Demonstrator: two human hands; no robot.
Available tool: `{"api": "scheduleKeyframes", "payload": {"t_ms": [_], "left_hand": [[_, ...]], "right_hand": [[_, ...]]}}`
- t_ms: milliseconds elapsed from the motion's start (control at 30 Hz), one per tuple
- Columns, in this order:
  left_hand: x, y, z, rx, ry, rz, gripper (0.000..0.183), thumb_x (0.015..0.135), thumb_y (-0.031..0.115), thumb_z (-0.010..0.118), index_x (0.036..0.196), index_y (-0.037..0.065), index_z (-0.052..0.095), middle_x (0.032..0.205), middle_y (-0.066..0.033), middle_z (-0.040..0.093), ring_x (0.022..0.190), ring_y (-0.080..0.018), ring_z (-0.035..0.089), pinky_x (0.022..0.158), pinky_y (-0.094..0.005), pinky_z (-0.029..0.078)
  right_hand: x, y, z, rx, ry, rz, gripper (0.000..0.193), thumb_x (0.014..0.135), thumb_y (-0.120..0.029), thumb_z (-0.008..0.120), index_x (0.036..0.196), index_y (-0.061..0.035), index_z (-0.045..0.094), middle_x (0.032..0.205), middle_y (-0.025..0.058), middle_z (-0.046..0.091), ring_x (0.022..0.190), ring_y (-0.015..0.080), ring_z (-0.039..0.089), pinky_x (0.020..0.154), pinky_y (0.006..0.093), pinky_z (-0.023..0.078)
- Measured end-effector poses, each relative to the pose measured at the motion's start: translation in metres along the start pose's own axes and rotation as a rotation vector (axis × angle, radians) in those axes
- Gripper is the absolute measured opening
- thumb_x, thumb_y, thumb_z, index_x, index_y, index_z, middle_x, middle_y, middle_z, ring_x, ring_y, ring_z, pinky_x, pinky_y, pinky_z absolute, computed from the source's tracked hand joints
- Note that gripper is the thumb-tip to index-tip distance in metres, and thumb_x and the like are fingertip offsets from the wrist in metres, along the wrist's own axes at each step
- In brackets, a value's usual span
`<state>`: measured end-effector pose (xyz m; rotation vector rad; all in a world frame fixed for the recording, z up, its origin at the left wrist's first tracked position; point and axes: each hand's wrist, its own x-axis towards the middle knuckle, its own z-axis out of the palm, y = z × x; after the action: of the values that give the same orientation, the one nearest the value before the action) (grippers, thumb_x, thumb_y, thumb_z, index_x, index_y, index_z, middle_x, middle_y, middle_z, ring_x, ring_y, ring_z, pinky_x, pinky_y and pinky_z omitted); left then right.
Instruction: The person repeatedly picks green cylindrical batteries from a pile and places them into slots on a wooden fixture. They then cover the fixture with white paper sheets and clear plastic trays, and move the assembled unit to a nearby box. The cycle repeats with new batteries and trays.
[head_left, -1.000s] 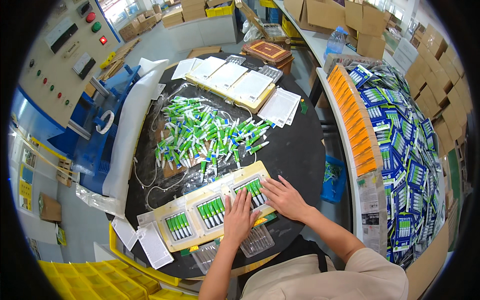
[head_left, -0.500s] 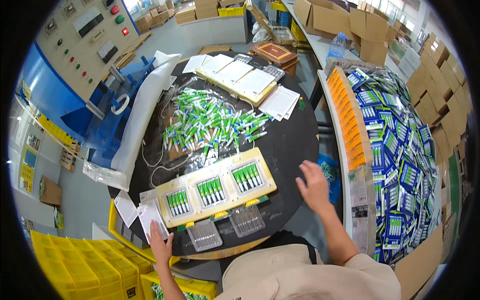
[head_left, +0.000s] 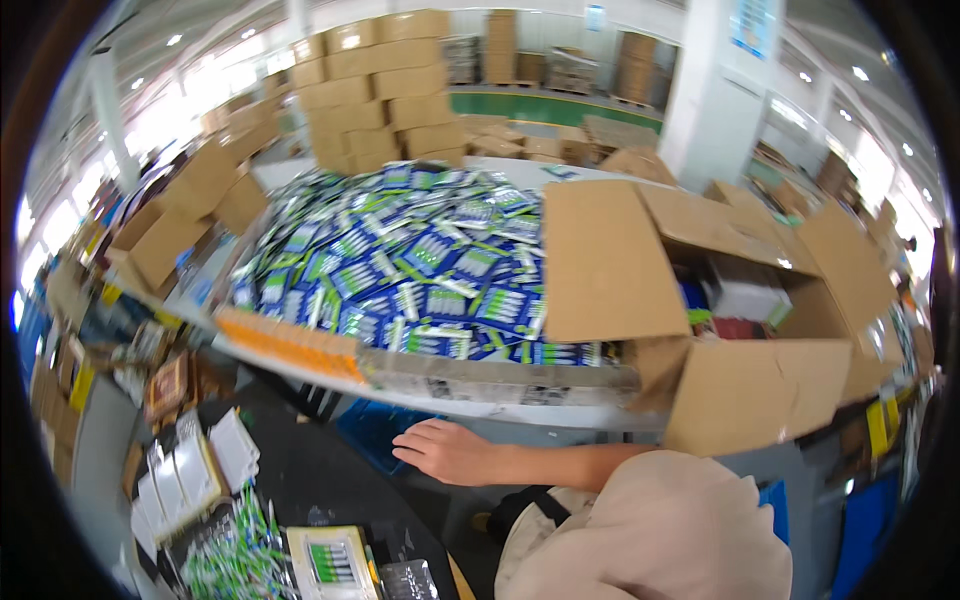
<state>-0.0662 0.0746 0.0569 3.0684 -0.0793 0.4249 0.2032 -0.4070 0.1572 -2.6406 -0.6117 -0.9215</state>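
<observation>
My right hand (head_left: 445, 452) reaches leftward over the right edge of the black round table (head_left: 330, 470). Its fingers are loosely stretched and nothing shows in them. My left hand is out of the picture. At the lower left lies a pale yellow frame (head_left: 300, 565) with green-and-white tubes (head_left: 330, 563) in its visible pocket. Next to it is a clear blister tray (head_left: 408, 580). A loose pile of similar tubes (head_left: 235, 550) lies further left. Beyond it a second yellow frame (head_left: 212, 470) carries white cards (head_left: 185, 485).
A long bin with a cardboard rim (head_left: 480, 378) holds a heap of blue-and-green blister packs (head_left: 430, 255) ahead. To its right stands an open carton (head_left: 755, 395) with items inside. Stacked cartons (head_left: 375, 90) rise behind. A blue bag (head_left: 375, 430) sits below the bin.
The view has swung to the right, so the bin now fills the middle and the table sits lower left. My left hand has left the view.
</observation>
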Motion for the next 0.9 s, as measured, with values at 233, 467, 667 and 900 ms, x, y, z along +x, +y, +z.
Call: {"api": "scheduleKeyframes", "payload": {"t_ms": [233, 467, 667, 900], "left_hand": [[0.115, 0.063, -0.047, -0.002, 0.214, 0.14, 0.027, 0.099, 0.014, 0.059, 0.12, -0.002, 0.065, 0.106, -0.02, 0.066, 0.095, -0.0378, 0.064, 0.083, -0.0478, 0.052], [0.233, 0.311, -0.023, -0.423, 0.352, 0.567, 0.017, 0.096, 0.007, 0.067, 0.11, 0.001, 0.073, 0.102, -0.0165, 0.071, 0.09, -0.0357, 0.068, 0.084, -0.0478, 0.055], [0.25, 0.507, -0.05, -0.629, 0.319, 1.17, 0.026, 0.091, 0.001, 0.068, 0.117, 0.002, 0.068, 0.102, -0.0111, 0.072, 0.091, -0.0259, 0.07, 0.101, -0.0522, 0.051], [0.244, 0.538, -0.059, -0.499, 0.153, 1.114, 0.018, 0.091, 0.004, 0.069, 0.109, 0.003, 0.072, 0.093, -0.0112, 0.071, 0.084, -0.0272, 0.069, 0.102, -0.0512, 0.051]], "right_hand": [[-0.086, 0.053, -0.3, -0.783, 0.145, 0.438, 0.011, 0.082, -0.004, 0.066, 0.093, -0.0075, 0.066, 0.088, 0.0091, 0.068, 0.082, 0.0316, 0.068, 0.065, 0.041, 0.056], [-0.275, 0.257, -0.417, 0.018, -1.02, 1.235, 0.019, 0.085, -0.018, 0.062, 0.091, -0.0089, 0.078, 0.09, 0.0151, 0.076, 0.084, 0.0326, 0.072, 0.075, 0.0439, 0.056], [-0.448, 0.387, -0.285, -0.572, -0.918, 1.224, 0.052, 0.087, -0.032, 0.066, 0.124, 0.0036, 0.064, 0.132, 0.0289, 0.061, 0.122, 0.0429, 0.06, 0.09, 0.0516, 0.055], [-0.493, 0.417, -0.257, -0.561, -0.617, 1.581, 0.083, 0.09, -0.04, 0.061, 0.152, 0.007, 0.033, 0.163, 0.0273, 0.025, 0.154, 0.0415, 0.021, 0.113, 0.0554, 0.039]]}}
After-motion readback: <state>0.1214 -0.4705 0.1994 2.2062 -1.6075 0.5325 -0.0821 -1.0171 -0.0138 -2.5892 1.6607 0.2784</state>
